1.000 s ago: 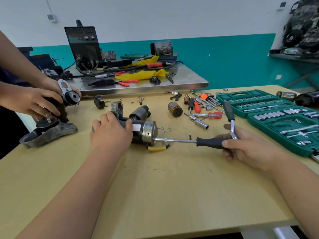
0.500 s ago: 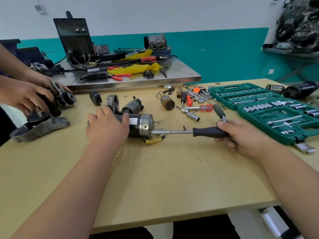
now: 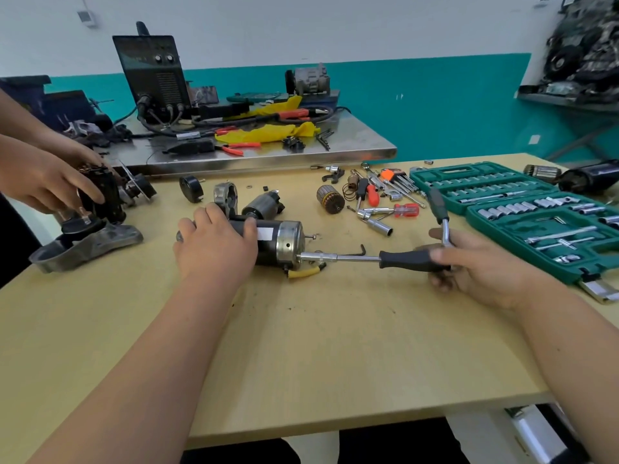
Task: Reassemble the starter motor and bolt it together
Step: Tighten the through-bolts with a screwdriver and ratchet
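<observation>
The starter motor, black with a silver end cap, lies on its side in the middle of the wooden table. My left hand grips its black body from above. A socket driver with a black handle and chrome shaft is set on a bolt at the end cap. My right hand grips that handle and also holds a ratchet that sticks up from the fist. A second bolt juts from the cap.
Two open green socket cases lie at the right. Loose screwdrivers, hex keys, an armature and motor parts lie behind the motor. Another person's hands work on a second starter at the left. A steel bench stands behind.
Both hands keep their holds on motor and driver. The ratchet handle in my right hand has swung slightly. The other person's hands have shifted on their starter.
</observation>
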Tool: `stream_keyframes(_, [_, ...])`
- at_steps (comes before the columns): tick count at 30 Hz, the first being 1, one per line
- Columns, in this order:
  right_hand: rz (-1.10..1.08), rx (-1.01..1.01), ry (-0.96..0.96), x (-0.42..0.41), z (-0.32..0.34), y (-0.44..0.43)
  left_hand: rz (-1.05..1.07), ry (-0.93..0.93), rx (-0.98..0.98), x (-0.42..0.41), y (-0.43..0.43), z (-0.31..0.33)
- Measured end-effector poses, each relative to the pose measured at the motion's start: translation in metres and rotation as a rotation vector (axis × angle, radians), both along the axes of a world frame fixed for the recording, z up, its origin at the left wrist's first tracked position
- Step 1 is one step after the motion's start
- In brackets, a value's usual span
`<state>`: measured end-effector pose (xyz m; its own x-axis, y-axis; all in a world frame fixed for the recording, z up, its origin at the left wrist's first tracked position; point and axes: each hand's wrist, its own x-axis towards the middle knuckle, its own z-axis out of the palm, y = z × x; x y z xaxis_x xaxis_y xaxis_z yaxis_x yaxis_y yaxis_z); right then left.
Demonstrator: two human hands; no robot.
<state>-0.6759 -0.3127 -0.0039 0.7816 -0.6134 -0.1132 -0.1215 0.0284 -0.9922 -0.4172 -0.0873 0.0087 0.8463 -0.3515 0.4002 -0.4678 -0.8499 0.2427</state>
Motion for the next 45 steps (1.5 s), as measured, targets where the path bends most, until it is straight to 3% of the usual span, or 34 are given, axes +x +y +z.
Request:
stream_keyframes(5, [-0.16, -0.238, 0.158, 0.01, -0.003, 0.001, 0.009, -0.001, 0.0, 0.001, -0.001, -0.001])
stream_keyframes(9, [-0.025, 0.023, -0.008, 0.001, 0.002, 0.005, 0.005, -0.013, -0.001, 0.002, -0.001, -0.003])
stream_keyframes(13, [-0.172, -0.237, 0.198, 0.007, -0.001, 0.003, 0.012, -0.015, 0.003, 0.002, -0.001, -0.004])
stream_keyframes(17, [-0.024, 0.017, 0.04, 0.0, 0.004, 0.006, 0.009, -0.016, 0.003, 0.002, -0.001, -0.003])
stream_keyframes(21, [-0.146, -0.19, 0.169, 0.006, 0.002, 0.006, 0.014, -0.013, 0.013, 0.002, -0.002, -0.003])
stream_keyframes(25, [-0.004, 0.019, 0.032, -0.002, 0.005, 0.007, 0.015, -0.01, 0.015, 0.002, -0.002, -0.003])
stream_keyframes(29, [-0.145, -0.252, 0.244, 0.005, 0.003, 0.005, 0.016, -0.005, 0.019, 0.001, -0.003, -0.002])
stream_keyframes(33, [0.007, -0.025, 0.064, -0.002, 0.005, 0.007, 0.012, -0.009, 0.023, 0.002, -0.002, -0.002])
stream_keyframes(37, [-0.126, -0.256, 0.204, 0.004, 0.002, 0.004, 0.012, -0.01, 0.016, 0.001, -0.002, -0.003])
stream_keyframes(41, [-0.006, -0.032, 0.062, -0.002, 0.003, 0.005, 0.011, -0.006, 0.011, 0.001, -0.002, -0.003])
stream_keyframes(45, [-0.136, -0.211, 0.196, 0.005, 0.001, 0.001, 0.019, 0.004, 0.011, 0.0, -0.003, -0.003])
